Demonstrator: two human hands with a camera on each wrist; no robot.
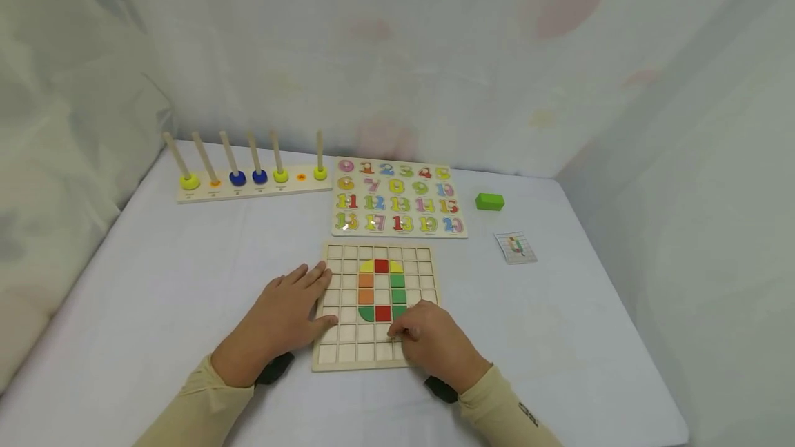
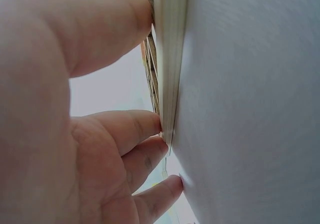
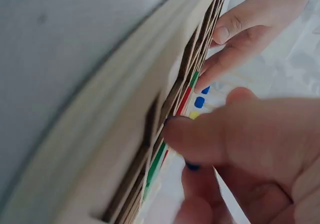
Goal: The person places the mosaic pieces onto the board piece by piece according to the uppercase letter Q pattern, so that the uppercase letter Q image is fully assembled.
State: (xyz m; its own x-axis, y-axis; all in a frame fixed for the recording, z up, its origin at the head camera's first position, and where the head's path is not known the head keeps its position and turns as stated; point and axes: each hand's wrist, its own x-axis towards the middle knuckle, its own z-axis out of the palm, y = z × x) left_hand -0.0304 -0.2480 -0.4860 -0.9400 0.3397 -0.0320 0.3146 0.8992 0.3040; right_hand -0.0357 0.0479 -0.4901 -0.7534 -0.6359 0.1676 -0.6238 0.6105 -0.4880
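Note:
A wooden grid board point(image 1: 348, 352) lies on the table with coloured tiles set in a ring: red tiles point(image 1: 381, 266), orange tiles point(image 1: 366, 288), green tiles point(image 1: 397, 288), and yellow curved-edged corners. My left hand point(image 1: 282, 312) rests along the board's left edge, fingers spread and thumb lying over the rim; its fingertips point(image 2: 150, 121) touch the board's side. Over the lower right of the ring, my right hand point(image 1: 435, 340) has thumb and fingers curled together. Between them shows a small dark blue piece point(image 3: 192, 166), mostly hidden behind the thumb.
Behind the board lies a number puzzle point(image 1: 397, 207). A peg stand point(image 1: 257, 192) with yellow and blue beads stands at the back left. To the right are a green block point(image 1: 490, 201) and a small card point(image 1: 516, 247) printed with a similar coloured ring.

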